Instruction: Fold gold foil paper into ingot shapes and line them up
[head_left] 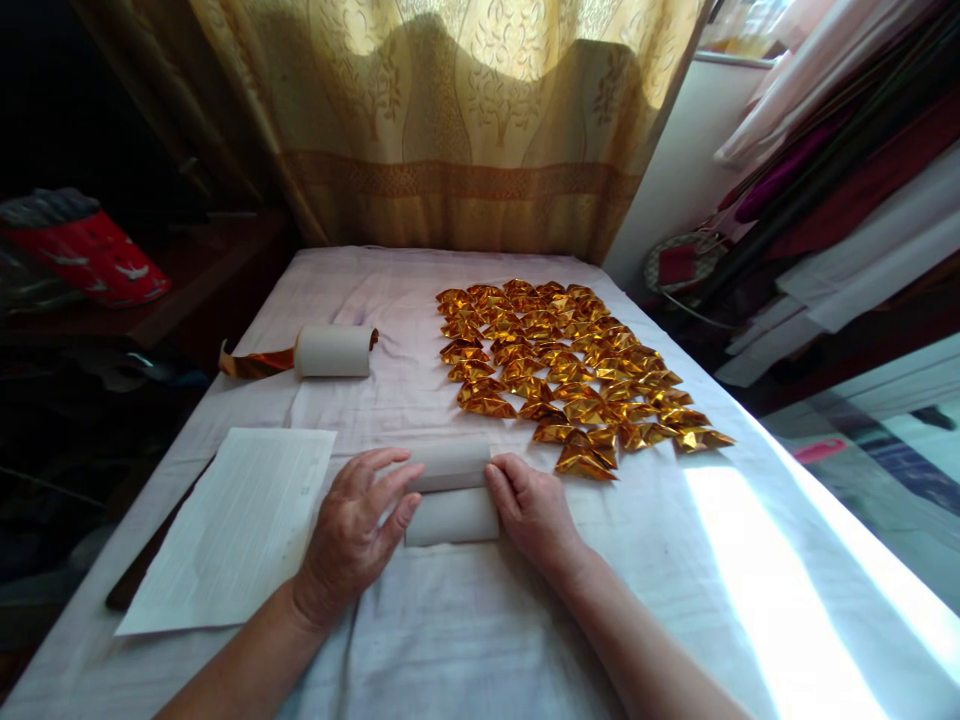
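Observation:
A piece of white paper [454, 518] lies in front of me, curled into a rounded lower part with a raised upper part behind it. I cannot tell whether the two parts are one sheet. My right hand [529, 500] is closed, with thumb and forefinger pinching the paper's right edge. At the left end my left hand [364, 515] has its fingers spread, with fingertips and thumb over or against the paper. Beyond them, many folded gold foil ingots [555, 350] stand in rows on the cloth.
A white roll [334, 352] with gold foil sticking out of both ends lies at the back left. White sheets [232, 530] rest on a dark flat object at left. A pale cloth [465, 640] covers the table. Curtains [480, 180] hang behind; clothes [862, 220] hang at right.

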